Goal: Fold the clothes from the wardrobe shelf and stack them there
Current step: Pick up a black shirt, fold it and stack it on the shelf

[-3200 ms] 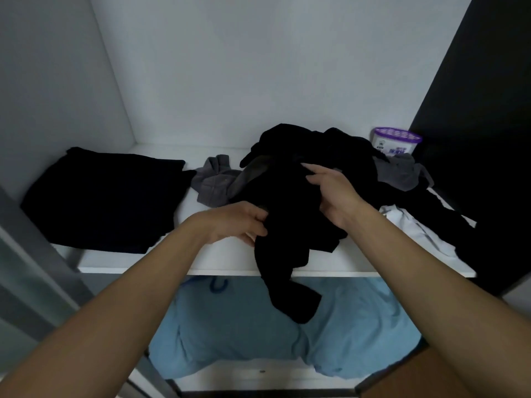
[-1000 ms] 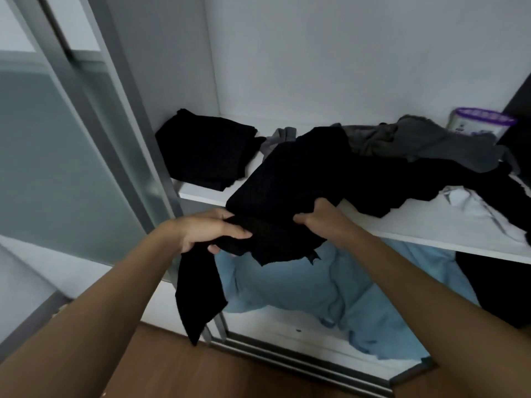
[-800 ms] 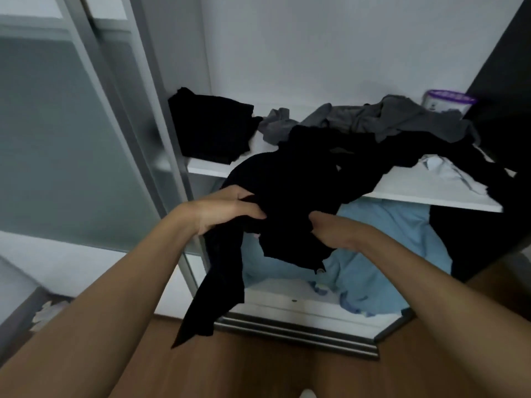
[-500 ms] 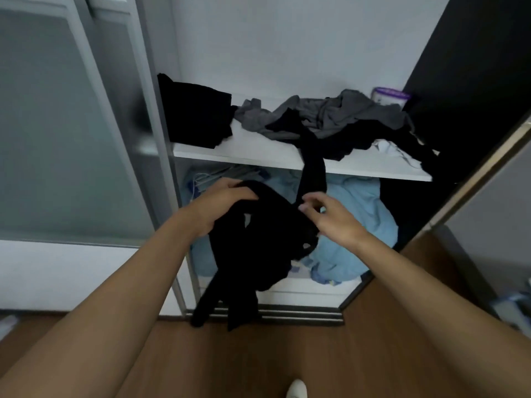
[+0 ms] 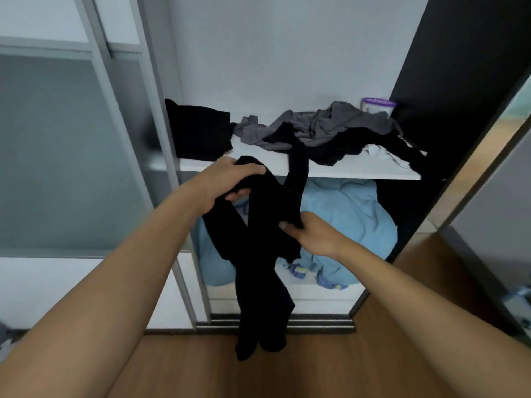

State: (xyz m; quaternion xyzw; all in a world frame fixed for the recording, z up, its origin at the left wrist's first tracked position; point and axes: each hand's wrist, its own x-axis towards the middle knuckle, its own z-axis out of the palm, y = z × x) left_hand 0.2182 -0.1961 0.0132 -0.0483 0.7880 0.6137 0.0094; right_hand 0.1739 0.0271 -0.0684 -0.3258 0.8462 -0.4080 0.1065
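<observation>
Garment [image 5: 258, 254] hangs before shelf [image 5: 359, 173] edge: left hand [image 5: 224, 179] grips top, right hand [image 5: 316, 237] pinches side.

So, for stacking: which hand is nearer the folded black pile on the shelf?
Left. The left hand is just below the folded black pile; the right hand is lower, farther right.

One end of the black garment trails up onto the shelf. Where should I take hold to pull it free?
Probably the narrow strip of the black garment just below the shelf edge, right hand coming from the front right. There it hangs as a slim band in free air, easy to encircle; the left hand holds the bunched top.
</observation>
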